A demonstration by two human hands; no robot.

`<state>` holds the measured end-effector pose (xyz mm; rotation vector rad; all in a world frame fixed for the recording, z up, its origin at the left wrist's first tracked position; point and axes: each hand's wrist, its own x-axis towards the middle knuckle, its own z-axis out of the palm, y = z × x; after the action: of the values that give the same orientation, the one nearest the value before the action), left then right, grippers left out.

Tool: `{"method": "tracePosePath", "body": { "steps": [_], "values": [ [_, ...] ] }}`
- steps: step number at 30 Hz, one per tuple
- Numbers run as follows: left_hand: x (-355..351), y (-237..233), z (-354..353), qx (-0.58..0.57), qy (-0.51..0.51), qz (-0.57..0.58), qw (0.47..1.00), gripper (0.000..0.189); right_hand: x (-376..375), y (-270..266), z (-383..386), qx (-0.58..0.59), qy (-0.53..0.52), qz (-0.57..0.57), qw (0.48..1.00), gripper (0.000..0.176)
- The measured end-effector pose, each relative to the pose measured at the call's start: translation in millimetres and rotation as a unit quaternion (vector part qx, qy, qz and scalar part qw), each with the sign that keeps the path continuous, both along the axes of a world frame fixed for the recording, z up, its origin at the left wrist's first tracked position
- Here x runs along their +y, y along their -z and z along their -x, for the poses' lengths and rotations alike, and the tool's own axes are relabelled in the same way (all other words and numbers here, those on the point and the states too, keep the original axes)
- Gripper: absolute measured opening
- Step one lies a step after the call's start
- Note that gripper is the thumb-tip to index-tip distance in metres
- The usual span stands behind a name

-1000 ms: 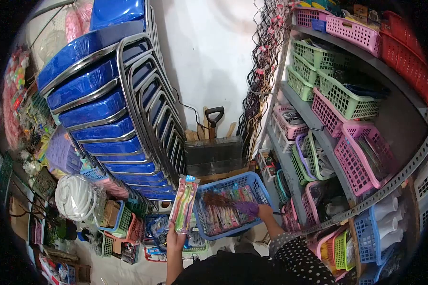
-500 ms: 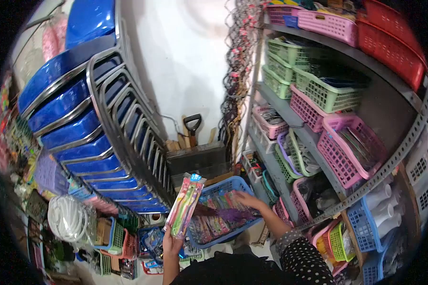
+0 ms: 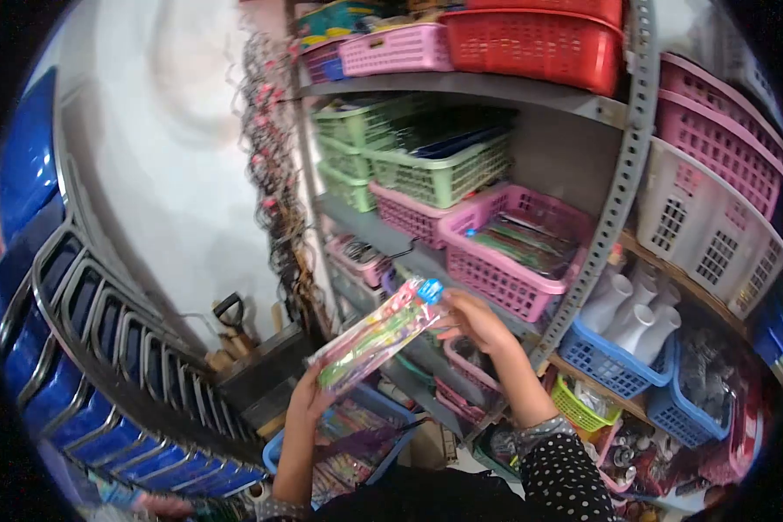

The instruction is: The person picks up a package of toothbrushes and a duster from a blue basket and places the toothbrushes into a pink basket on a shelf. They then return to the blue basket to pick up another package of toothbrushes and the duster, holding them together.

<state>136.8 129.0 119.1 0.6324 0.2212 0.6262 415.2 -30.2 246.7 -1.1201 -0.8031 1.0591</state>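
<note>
A long clear plastic packet (image 3: pixel 374 337) of thin, brightly coloured pieces, resembling toothbrushes, is held up slantwise in front of me. My left hand (image 3: pixel 308 393) grips its lower end. At the upper end, by a bright blue part, my right hand (image 3: pixel 477 320) has its fingers bent against the packet; their exact hold is partly hidden. Below the packet stands a blue plastic basket (image 3: pixel 272 454) with many similar colourful packets inside. A purple, net-like item (image 3: pixel 357 444) lies across them, partly covered by my left forearm.
Stacked blue chairs (image 3: pixel 104 348) with metal frames line the left. On the right, a metal shelf (image 3: pixel 461 83) carries pink baskets (image 3: pixel 505 278), green baskets (image 3: pixel 435 178) and red baskets (image 3: pixel 531 43). White bottle-shaped items (image 3: pixel 635 317) fill a blue basket further right. A black-handled tool (image 3: pixel 229 311) leans at the wall.
My view has swung right towards the shelf. My right hand has left the blue basket and come up to the packet's upper end. The packet is raised and tilted further right.
</note>
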Motion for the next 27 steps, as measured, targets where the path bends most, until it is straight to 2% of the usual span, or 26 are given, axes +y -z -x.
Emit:
{"method": "tracePosePath", "body": {
  "steps": [2,4,5,6,7,8,11,13,14,15,16,17,18,20,21,22,23,24,25,26,27],
  "values": [
    [12,-40,-48,-0.055,0.089,-0.089,0.99,0.047,-27,-24,-12,-0.08,0.071,-0.041,0.993,0.038],
    [33,-69,-91,0.005,0.108,-0.176,0.978,0.047,-52,-49,-21,-0.116,0.141,-0.075,0.98,0.03],
    [30,-97,-113,0.025,0.116,-0.131,0.984,0.038,-63,-58,-24,-0.139,0.175,-0.099,0.97,0.029],
    [40,-108,-141,0.004,0.133,-0.181,0.974,0.035,-72,-66,-29,-0.162,0.208,-0.122,0.957,0.028],
    [40,-129,-161,0.012,0.146,-0.183,0.972,0.034,-81,-74,-36,-0.224,0.238,-0.116,0.938,0.027],
    [48,-141,-182,0.008,0.181,-0.21,0.961,0.033,-81,-79,-35,-0.207,0.263,-0.165,0.928,0.027],
    [51,-183,-242,0.009,0.224,-0.285,0.932,0.035,-87,-91,-37,-0.254,0.329,-0.197,0.888,0.029],
    [48,-205,-272,0.001,0.24,-0.317,0.918,0.037,-90,-95,-41,-0.39,0.382,-0.201,0.813,0.035],
    [49,-213,-287,0.062,0.232,-0.37,0.897,0.037,-91,-100,-41,-0.393,0.388,-0.202,0.809,0.035],
    [51,-216,-302,0.123,0.221,-0.422,0.871,0.036,-91,-105,-39,-0.476,0.425,-0.174,0.75,0.038],
    [55,-215,-319,0.117,0.226,-0.425,0.868,0.036,-92,-110,-38,-0.552,0.456,-0.144,0.683,0.041],
    [63,-209,-340,0.138,0.246,-0.441,0.852,0.038,-90,-110,-43,-0.571,0.466,-0.119,0.666,0.049],
    [67,-205,-359,0.159,0.265,-0.457,0.834,0.041,-86,-110,-46,-0.572,0.468,-0.142,0.658,0.055],
    [53,-209,-372,0.266,0.175,-0.552,0.771,0.056,-80,-106,-58,-0.587,0.469,-0.06,0.657,0.061],
    [58,-204,-382,0.26,0.193,-0.561,0.762,0.06,-76,-100,-66,-0.617,0.464,-0.057,0.632,0.063],
    [61,-198,-392,0.254,0.209,-0.57,0.753,0.065,-71,-94,-72,-0.643,0.469,-0.03,0.605,0.055],
    [63,-193,-401,0.283,0.207,-0.601,0.718,0.063,-67,-86,-80,-0.661,0.462,-0.004,0.591,0.052],
    [62,-193,-405,0.296,0.174,-0.658,0.67,0.062,-63,-79,-88,-0.678,0.455,0.022,0.577,0.049],
    [62,-191,-408,0.293,0.128,-0.734,0.599,0.063,-58,-72,-94,-0.668,0.443,0.065,0.594,0.044],
    [59,-191,-407,0.289,0.08,-0.8,0.519,0.064,-56,-64,-99,-0.67,0.445,0.062,0.591,0.044],
    [41,-202,-377,0.2,0.045,-0.802,0.561,0.065,-54,-56,-102,-0.697,0.405,0.128,0.578,0.038]
  ]
}}
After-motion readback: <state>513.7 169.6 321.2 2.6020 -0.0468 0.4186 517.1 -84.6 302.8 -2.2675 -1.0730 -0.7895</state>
